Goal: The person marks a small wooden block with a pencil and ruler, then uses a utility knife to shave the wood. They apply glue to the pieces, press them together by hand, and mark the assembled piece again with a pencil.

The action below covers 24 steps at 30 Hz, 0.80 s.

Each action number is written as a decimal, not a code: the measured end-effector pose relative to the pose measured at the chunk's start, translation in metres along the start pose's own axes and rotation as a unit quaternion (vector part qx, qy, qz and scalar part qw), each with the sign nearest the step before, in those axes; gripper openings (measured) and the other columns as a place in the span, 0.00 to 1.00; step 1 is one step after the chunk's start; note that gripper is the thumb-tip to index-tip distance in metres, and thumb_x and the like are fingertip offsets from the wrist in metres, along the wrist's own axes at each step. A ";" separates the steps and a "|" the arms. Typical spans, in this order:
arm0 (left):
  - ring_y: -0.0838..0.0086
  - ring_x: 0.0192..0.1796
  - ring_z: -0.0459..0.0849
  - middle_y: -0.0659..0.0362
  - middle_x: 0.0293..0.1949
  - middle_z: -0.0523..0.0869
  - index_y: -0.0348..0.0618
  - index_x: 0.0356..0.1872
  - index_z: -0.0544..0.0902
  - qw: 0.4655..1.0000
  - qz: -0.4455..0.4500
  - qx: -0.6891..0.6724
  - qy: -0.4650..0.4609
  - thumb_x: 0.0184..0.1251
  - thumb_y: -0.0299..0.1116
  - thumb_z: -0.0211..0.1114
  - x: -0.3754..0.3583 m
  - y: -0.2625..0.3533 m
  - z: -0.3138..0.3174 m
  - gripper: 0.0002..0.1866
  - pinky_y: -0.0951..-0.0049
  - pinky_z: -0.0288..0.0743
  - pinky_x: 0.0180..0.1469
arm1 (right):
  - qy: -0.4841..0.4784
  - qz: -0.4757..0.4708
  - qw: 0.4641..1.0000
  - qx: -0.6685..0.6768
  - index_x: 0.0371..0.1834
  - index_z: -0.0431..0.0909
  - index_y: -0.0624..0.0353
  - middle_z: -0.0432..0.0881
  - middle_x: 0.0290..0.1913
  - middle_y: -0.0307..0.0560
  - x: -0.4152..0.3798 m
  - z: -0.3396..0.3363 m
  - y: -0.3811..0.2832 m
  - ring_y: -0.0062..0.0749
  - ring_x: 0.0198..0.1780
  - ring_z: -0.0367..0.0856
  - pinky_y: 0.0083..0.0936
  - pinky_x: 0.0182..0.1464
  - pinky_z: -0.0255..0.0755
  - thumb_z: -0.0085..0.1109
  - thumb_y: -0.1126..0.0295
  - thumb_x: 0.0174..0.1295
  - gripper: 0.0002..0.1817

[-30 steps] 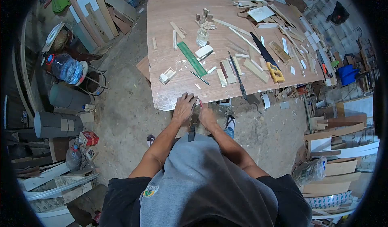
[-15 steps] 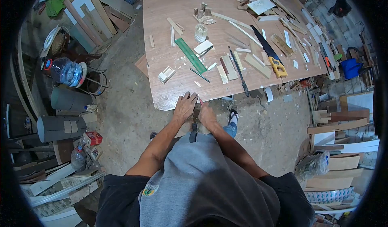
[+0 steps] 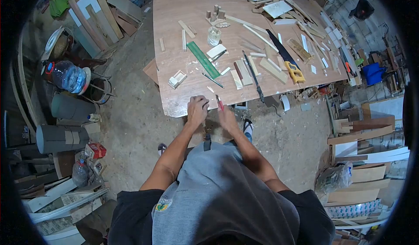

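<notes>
My right hand [image 3: 227, 119] is closed round a red-handled knife [image 3: 220, 103], its narrow tip pointing away over the table's near edge. Left of it, my left hand [image 3: 197, 109] is at the same edge with its fingers curled in; whatever they may grip is hidden. A small pale wood chip [image 3: 211, 89] lies just beyond my hands. Past it are a dark pencil [image 3: 212, 80] and a green ruler [image 3: 204, 59]. A small wooden box-like piece [image 3: 177, 79] sits to the left, and a pale block [image 3: 216, 52] lies beside the ruler.
On the wooden table [image 3: 174, 9] lie a yellow-handled handsaw [image 3: 286, 51], a thin dark file-like tool [image 3: 253, 77], a glass jar [image 3: 214, 36] and several wood strips. Offcuts [image 3: 301, 22] are heaped at the far right. A water bottle [image 3: 70, 77] rests on a stand at left.
My right hand has drawn the knife away from my left hand, to the right, so its tip now shows. My left hand stays near the edge with its fingers more curled.
</notes>
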<state>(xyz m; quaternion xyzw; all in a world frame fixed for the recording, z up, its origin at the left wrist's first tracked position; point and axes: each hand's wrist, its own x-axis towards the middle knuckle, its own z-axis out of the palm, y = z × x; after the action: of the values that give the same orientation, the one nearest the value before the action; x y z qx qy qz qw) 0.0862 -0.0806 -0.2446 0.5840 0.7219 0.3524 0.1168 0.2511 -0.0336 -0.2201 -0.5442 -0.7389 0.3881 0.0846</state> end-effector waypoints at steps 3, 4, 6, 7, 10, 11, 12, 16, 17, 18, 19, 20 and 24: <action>0.55 0.52 0.79 0.56 0.45 0.86 0.41 0.35 0.89 0.997 -0.058 -0.046 0.008 0.57 0.29 0.70 0.011 -0.010 0.007 0.06 0.59 0.75 0.54 | 0.030 0.000 0.998 0.056 0.50 0.74 0.68 0.82 0.40 0.77 0.013 -0.016 0.011 0.73 0.46 0.82 0.58 0.49 0.73 0.53 0.57 0.71 0.21; 0.55 0.51 0.79 0.54 0.45 0.86 0.40 0.36 0.89 0.996 -0.060 -0.066 0.000 0.56 0.28 0.71 0.012 -0.016 0.009 0.07 0.60 0.75 0.55 | 0.048 -0.019 0.998 0.037 0.51 0.75 0.65 0.83 0.38 0.73 0.017 -0.020 0.018 0.70 0.44 0.83 0.54 0.47 0.74 0.54 0.55 0.71 0.21; 0.55 0.49 0.80 0.52 0.45 0.86 0.38 0.37 0.89 0.995 -0.062 -0.081 -0.007 0.55 0.27 0.71 0.011 -0.027 0.009 0.08 0.60 0.75 0.55 | 0.072 -0.051 0.996 0.008 0.51 0.77 0.63 0.84 0.37 0.70 0.028 -0.028 0.027 0.66 0.42 0.84 0.50 0.46 0.75 0.58 0.55 0.68 0.21; 0.56 0.47 0.82 0.50 0.43 0.86 0.37 0.36 0.88 0.994 -0.059 -0.097 0.003 0.55 0.27 0.71 0.011 -0.031 0.009 0.08 0.61 0.76 0.53 | 0.072 -0.051 0.996 0.011 0.51 0.77 0.63 0.84 0.37 0.70 0.032 -0.033 0.030 0.66 0.42 0.84 0.50 0.46 0.75 0.58 0.55 0.68 0.21; 0.56 0.44 0.84 0.48 0.40 0.85 0.35 0.35 0.88 0.991 -0.069 -0.114 0.021 0.56 0.28 0.71 0.010 -0.036 0.001 0.08 0.63 0.78 0.48 | 0.079 -0.024 0.997 0.010 0.57 0.75 0.64 0.84 0.43 0.71 0.044 -0.048 0.028 0.66 0.49 0.83 0.48 0.51 0.75 0.61 0.62 0.65 0.21; 0.57 0.42 0.85 0.47 0.38 0.85 0.35 0.34 0.87 0.989 -0.081 -0.117 0.027 0.57 0.29 0.71 0.009 -0.036 -0.003 0.08 0.63 0.79 0.46 | 0.078 -0.025 0.997 0.013 0.57 0.75 0.64 0.84 0.43 0.71 0.048 -0.051 0.027 0.66 0.49 0.83 0.48 0.51 0.75 0.61 0.62 0.65 0.21; 0.57 0.42 0.85 0.47 0.38 0.85 0.35 0.34 0.87 0.990 -0.081 -0.114 0.029 0.57 0.29 0.71 0.009 -0.031 -0.009 0.08 0.63 0.79 0.46 | 0.089 -0.059 0.994 -0.015 0.59 0.73 0.63 0.84 0.45 0.71 0.054 -0.054 0.027 0.66 0.51 0.83 0.50 0.52 0.75 0.63 0.65 0.64 0.23; 0.52 0.40 0.83 0.46 0.37 0.83 0.33 0.29 0.83 0.979 -0.179 -0.069 0.073 0.61 0.31 0.69 0.004 -0.026 -0.042 0.09 0.57 0.76 0.46 | 0.110 -0.121 0.982 -0.095 0.61 0.71 0.64 0.81 0.46 0.67 0.075 -0.056 0.013 0.66 0.48 0.83 0.51 0.50 0.78 0.62 0.72 0.61 0.24; 0.52 0.39 0.82 0.47 0.35 0.82 0.33 0.27 0.82 0.979 -0.174 -0.025 0.108 0.62 0.31 0.69 0.004 -0.027 -0.050 0.11 0.56 0.75 0.45 | 0.116 -0.124 0.975 -0.142 0.60 0.72 0.66 0.81 0.44 0.65 0.080 -0.057 0.008 0.65 0.45 0.84 0.50 0.48 0.80 0.60 0.73 0.63 0.22; 0.51 0.41 0.80 0.48 0.36 0.80 0.34 0.29 0.79 0.975 -0.196 -0.002 0.109 0.60 0.32 0.71 0.007 -0.028 -0.061 0.11 0.55 0.74 0.46 | 0.116 -0.130 0.975 -0.136 0.60 0.72 0.66 0.81 0.44 0.65 0.089 -0.055 0.007 0.65 0.45 0.84 0.50 0.48 0.80 0.60 0.73 0.63 0.22; 0.51 0.41 0.80 0.48 0.36 0.80 0.34 0.29 0.79 0.974 -0.196 0.005 0.112 0.60 0.32 0.71 0.012 -0.035 -0.068 0.11 0.55 0.74 0.46 | 0.139 -0.144 0.964 -0.174 0.58 0.73 0.65 0.80 0.45 0.62 0.100 -0.050 0.011 0.61 0.45 0.84 0.47 0.47 0.80 0.59 0.73 0.63 0.20; 0.52 0.42 0.81 0.47 0.38 0.80 0.34 0.34 0.80 0.973 -0.181 0.038 0.142 0.58 0.32 0.72 0.017 -0.042 -0.075 0.12 0.56 0.74 0.46 | 0.162 -0.154 0.951 -0.212 0.57 0.75 0.64 0.80 0.46 0.60 0.107 -0.044 0.016 0.57 0.45 0.84 0.44 0.46 0.81 0.58 0.73 0.64 0.18; 0.47 0.55 0.77 0.44 0.51 0.78 0.36 0.55 0.76 0.971 -0.165 0.101 0.140 0.55 0.34 0.76 0.052 -0.061 -0.092 0.27 0.54 0.73 0.56 | 0.205 -0.158 0.920 -0.293 0.53 0.79 0.60 0.80 0.47 0.51 0.106 -0.044 0.000 0.44 0.51 0.80 0.41 0.50 0.76 0.59 0.71 0.63 0.15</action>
<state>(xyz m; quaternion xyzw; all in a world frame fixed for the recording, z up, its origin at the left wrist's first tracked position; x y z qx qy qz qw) -0.0287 -0.0709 -0.2052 0.4108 0.8493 0.3313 0.0117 0.2339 0.0799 -0.2213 -0.4883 -0.8626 0.0160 0.1313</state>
